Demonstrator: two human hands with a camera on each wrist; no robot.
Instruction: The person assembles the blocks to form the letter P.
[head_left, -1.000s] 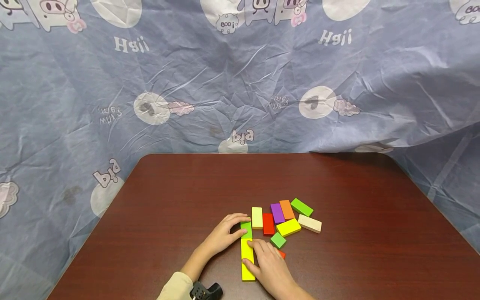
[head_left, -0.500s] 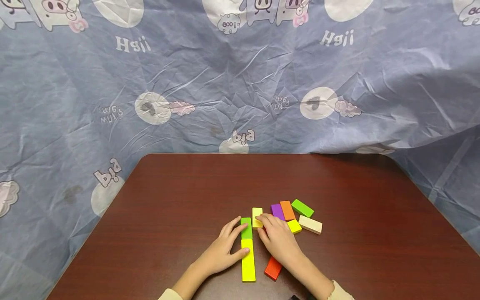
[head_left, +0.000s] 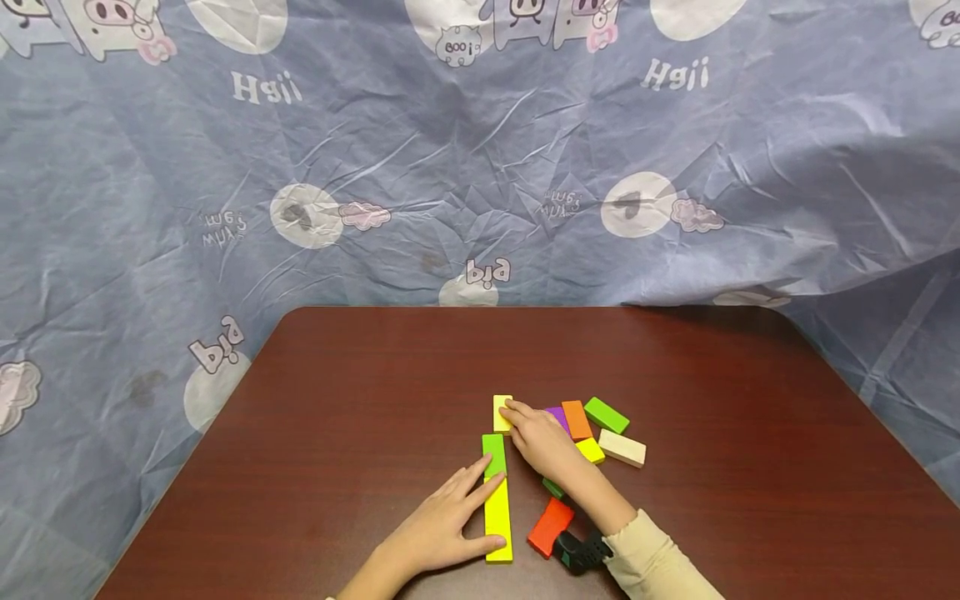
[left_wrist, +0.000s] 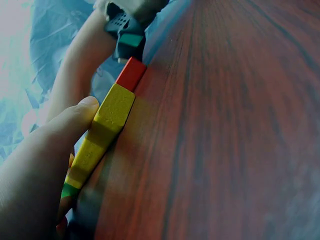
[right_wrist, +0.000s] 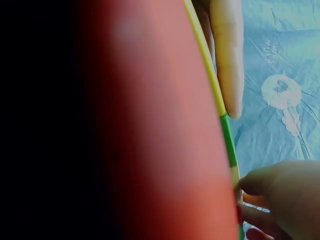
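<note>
My left hand [head_left: 463, 510] lies flat on the table [head_left: 360, 392], straight fingers against the left side of a long yellow block [head_left: 497, 518] and a green block [head_left: 492, 453] set end to end; its thumb [left_wrist: 65, 127] presses the yellow block [left_wrist: 107, 125]. My right hand [head_left: 528, 432] reaches over the loose blocks and pinches a pale yellow block [head_left: 501, 408] just beyond the green one. In the right wrist view the yellow block [right_wrist: 205, 55] and the green block [right_wrist: 227, 140] form one thin line, with the right hand's curled fingertips [right_wrist: 260, 185] at its far end.
Right of the row lie a red block [head_left: 550, 525], a small green one [head_left: 553, 487], a purple [head_left: 558, 413], an orange [head_left: 576, 419], a green [head_left: 606, 414], a yellow [head_left: 590, 450] and a cream block [head_left: 622, 447]. A blue printed cloth [head_left: 480, 167] hangs behind the table.
My right hand left the long yellow block, reached forward and moved the pale yellow block farther away and to the left. The left hand slid back along the row. The red block now lies uncovered.
</note>
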